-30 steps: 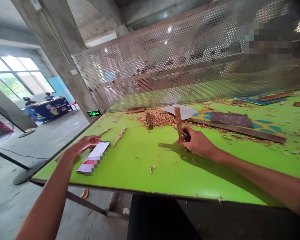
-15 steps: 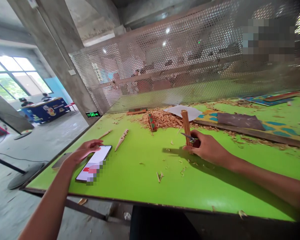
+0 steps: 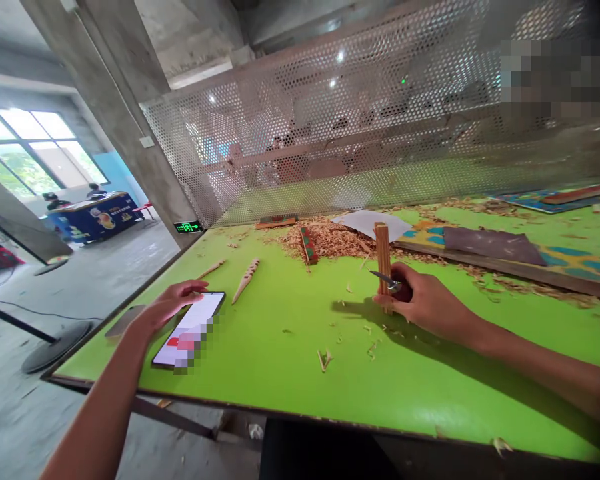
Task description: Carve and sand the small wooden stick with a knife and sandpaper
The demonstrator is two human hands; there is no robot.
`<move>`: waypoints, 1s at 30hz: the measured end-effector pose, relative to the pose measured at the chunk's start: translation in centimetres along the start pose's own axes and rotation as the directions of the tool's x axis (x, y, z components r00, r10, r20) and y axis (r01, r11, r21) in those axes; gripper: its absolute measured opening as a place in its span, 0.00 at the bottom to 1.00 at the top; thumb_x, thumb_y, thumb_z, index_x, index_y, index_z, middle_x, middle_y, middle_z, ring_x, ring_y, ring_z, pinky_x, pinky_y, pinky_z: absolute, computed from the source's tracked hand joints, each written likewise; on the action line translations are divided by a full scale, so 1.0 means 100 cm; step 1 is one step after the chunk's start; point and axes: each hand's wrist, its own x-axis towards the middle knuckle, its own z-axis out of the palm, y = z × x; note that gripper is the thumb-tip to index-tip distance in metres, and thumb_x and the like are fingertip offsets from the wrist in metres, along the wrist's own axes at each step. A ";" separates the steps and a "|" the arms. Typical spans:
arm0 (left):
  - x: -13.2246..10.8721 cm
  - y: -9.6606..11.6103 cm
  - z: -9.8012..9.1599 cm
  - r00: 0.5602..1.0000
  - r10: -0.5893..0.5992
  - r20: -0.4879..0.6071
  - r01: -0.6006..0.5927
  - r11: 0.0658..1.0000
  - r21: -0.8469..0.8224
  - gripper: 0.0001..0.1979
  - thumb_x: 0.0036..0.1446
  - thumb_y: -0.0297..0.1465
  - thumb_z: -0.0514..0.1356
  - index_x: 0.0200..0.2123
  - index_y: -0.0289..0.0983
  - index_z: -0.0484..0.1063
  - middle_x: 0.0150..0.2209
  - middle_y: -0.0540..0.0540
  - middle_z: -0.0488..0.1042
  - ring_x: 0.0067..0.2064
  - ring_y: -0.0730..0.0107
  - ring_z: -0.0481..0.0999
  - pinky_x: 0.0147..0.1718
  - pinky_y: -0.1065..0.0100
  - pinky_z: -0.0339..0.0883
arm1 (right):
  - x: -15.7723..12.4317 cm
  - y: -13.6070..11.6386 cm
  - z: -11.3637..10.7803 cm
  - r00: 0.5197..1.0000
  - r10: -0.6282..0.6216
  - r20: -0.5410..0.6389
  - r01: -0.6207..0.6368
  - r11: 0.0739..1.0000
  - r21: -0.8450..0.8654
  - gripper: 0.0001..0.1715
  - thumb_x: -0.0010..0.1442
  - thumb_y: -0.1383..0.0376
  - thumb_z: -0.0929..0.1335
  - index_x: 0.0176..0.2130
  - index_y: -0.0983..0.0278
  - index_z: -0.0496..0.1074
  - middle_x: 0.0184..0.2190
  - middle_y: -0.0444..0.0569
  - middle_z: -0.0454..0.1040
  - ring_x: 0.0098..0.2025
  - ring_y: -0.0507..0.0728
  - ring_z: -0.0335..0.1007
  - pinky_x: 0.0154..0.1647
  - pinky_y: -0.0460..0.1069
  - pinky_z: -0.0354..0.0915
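Note:
My left hand (image 3: 175, 300) reaches over the upper left side of a smartphone (image 3: 203, 313) lying face up on the green table, fingers stretched out by its lit screen. Upright in my right hand (image 3: 427, 303) is a rectangular wooden stick (image 3: 383, 253). The same hand also grips a carving knife (image 3: 393, 285), its blade pointing left across the wood; most of the handle is hidden by fingers. Beyond the phone lie a carved, pointed wooden stick (image 3: 245, 280) with notches and a thinner carved stick (image 3: 213, 269).
Wood shavings (image 3: 337, 241) are heaped beneath a perforated metal screen (image 3: 300, 147). A white sheet (image 3: 365, 223), a long board (image 3: 510, 267) and a dark sandpaper-like sheet (image 3: 493, 245) lie at the back. Small curls (image 3: 324, 360) dot the green table (image 3: 280, 380). A grey flat object (image 3: 125, 321) sits left of the phone.
The view has shifted slightly, so table things appear a little further right. Both hands keep nearly the same pose, the right still gripping the knife and wooden stick.

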 end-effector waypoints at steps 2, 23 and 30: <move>0.001 -0.003 0.000 1.000 0.017 0.001 -0.017 1.000 -0.004 0.32 0.47 0.48 0.71 0.53 0.39 0.79 0.58 0.37 0.77 0.57 0.46 0.76 0.54 0.55 0.70 | 0.000 0.001 0.001 1.000 0.002 -0.008 -0.002 1.000 0.017 0.21 0.57 0.49 0.71 0.42 0.60 0.68 0.29 0.45 0.78 0.26 0.57 0.71 0.28 0.50 0.62; -0.003 0.006 0.001 0.998 -0.039 0.039 0.039 0.999 -0.013 0.34 0.45 0.48 0.72 0.55 0.39 0.78 0.59 0.37 0.76 0.59 0.44 0.74 0.56 0.54 0.68 | -0.004 -0.006 0.001 0.999 -0.032 0.030 0.032 0.999 0.009 0.17 0.59 0.50 0.70 0.38 0.60 0.71 0.23 0.44 0.74 0.22 0.55 0.66 0.25 0.48 0.57; -0.006 0.007 -0.005 0.993 -0.020 0.115 0.022 1.000 -0.009 0.32 0.46 0.46 0.72 0.55 0.45 0.78 0.63 0.41 0.73 0.65 0.44 0.69 0.59 0.55 0.68 | -0.003 -0.002 0.002 0.999 -0.023 0.034 0.022 0.999 0.033 0.17 0.60 0.50 0.70 0.39 0.60 0.71 0.24 0.44 0.74 0.22 0.56 0.66 0.25 0.50 0.60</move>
